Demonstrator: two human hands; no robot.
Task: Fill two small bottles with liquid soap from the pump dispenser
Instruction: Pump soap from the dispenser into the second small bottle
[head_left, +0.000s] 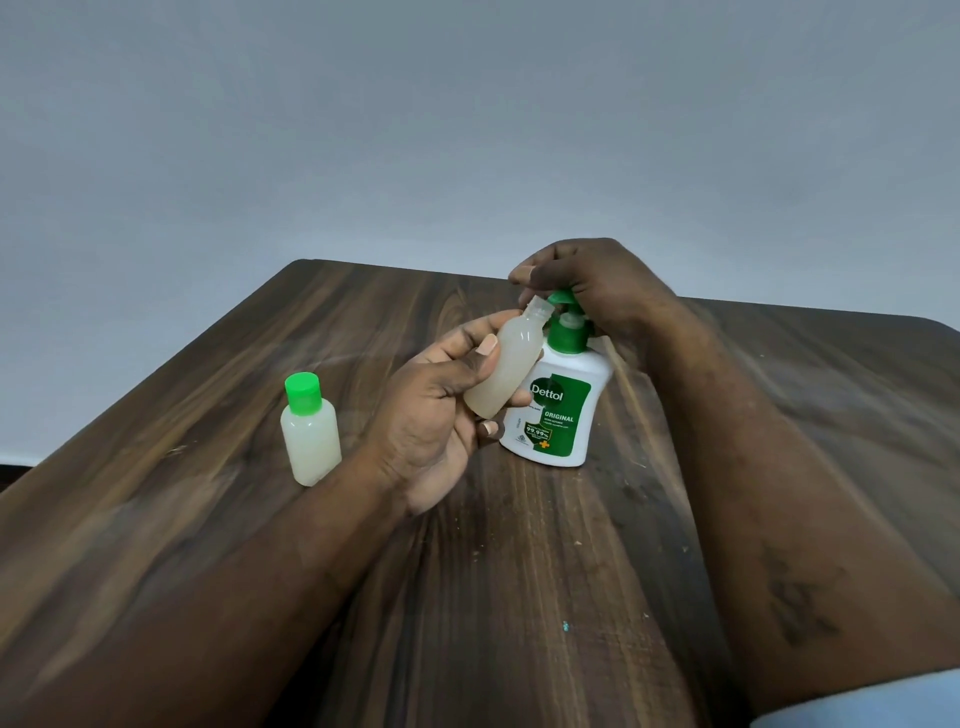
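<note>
On the dark wood-grain table (519, 571) before a grey wall (467, 130), my left hand (441, 415) grips the uncapped bottle (506, 364) at the Dettol dispenser (558, 410) nozzle, my right hand (587, 286) pressing its pump, capped bottle (310, 436) standing left.

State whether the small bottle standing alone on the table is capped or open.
Capped. The standing small bottle wears a green cap over its neck, unlike the uncapped bottle in the left hand.

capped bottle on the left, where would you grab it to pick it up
Grip the capped bottle around its cloudy body, below the green cap, coming from its open left side. It stands upright, apart from the left hand, and the body looks wider than the cap.
</note>
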